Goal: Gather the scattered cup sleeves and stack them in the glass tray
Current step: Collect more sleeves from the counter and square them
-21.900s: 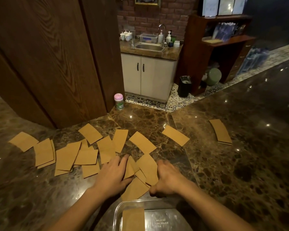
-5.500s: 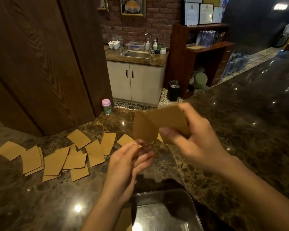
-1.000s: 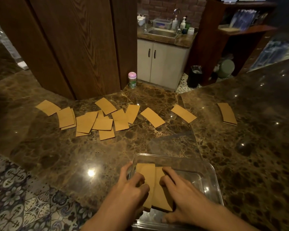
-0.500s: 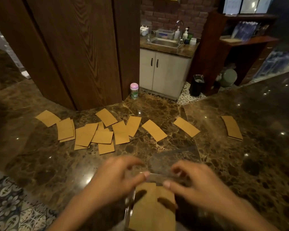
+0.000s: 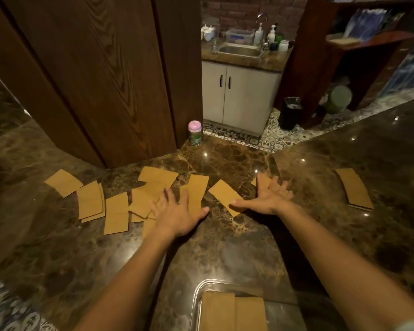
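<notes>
Several flat brown cup sleeves [image 5: 116, 212] lie scattered on the dark marble counter [image 5: 58, 249]. My left hand [image 5: 175, 212] rests flat, fingers spread, on the right end of that scatter, over a sleeve [image 5: 196, 189]. My right hand [image 5: 270, 194] lies palm down with fingers apart on a sleeve whose corner [image 5: 254, 181] sticks out; its thumb touches a single sleeve [image 5: 222, 194]. One more sleeve [image 5: 353, 187] lies alone at the right. The glass tray [image 5: 196, 299] at the bottom edge holds stacked sleeves [image 5: 232, 311].
A small jar with a pink lid [image 5: 194, 132] stands at the counter's far edge beside a wooden pillar [image 5: 93, 80]. Beyond the counter are a white sink cabinet [image 5: 239, 91], a black bin [image 5: 289, 112] and wooden shelves [image 5: 359, 44].
Both hands have left the tray, where they pressed sleeves down, and reached forward onto the scattered sleeves. The view has tilted up, so the tray now sits at the bottom edge.
</notes>
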Demonstrator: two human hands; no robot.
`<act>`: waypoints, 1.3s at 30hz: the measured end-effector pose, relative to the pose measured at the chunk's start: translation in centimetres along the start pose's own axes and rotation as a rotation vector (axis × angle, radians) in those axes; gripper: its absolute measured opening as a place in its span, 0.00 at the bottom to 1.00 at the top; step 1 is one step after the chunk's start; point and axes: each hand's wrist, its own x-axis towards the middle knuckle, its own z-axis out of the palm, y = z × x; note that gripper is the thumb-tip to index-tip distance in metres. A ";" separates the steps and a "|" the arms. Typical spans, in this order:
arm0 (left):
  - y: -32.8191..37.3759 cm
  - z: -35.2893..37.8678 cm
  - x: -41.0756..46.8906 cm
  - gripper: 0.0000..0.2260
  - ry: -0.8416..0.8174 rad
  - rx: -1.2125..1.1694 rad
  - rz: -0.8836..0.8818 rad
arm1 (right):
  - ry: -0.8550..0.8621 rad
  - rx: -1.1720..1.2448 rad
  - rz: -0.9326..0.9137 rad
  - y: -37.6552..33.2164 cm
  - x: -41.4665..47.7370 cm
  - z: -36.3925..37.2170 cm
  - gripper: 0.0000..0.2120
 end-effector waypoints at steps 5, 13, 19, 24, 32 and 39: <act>2.0 1.6 0.2 0.35 0.136 0.005 0.138 | 0.132 0.011 -0.056 -2.9 -0.1 2.7 0.57; 3.6 0.6 -0.5 0.36 0.210 -0.321 0.326 | 0.093 0.004 0.107 -4.8 -1.6 0.8 0.63; 2.9 -0.1 -0.2 0.52 0.234 -0.066 0.100 | 0.071 0.045 0.133 -5.0 -2.2 0.8 0.65; 2.4 -0.7 1.3 0.63 0.005 0.005 0.026 | 0.070 0.081 0.127 -5.0 -2.3 0.9 0.66; 3.4 -1.1 1.0 0.42 0.136 0.066 0.244 | 0.091 0.275 0.161 -4.6 -2.2 1.7 0.57; 2.0 -1.5 2.1 0.51 0.030 0.027 0.163 | 0.167 0.485 0.201 -3.7 -1.9 1.6 0.44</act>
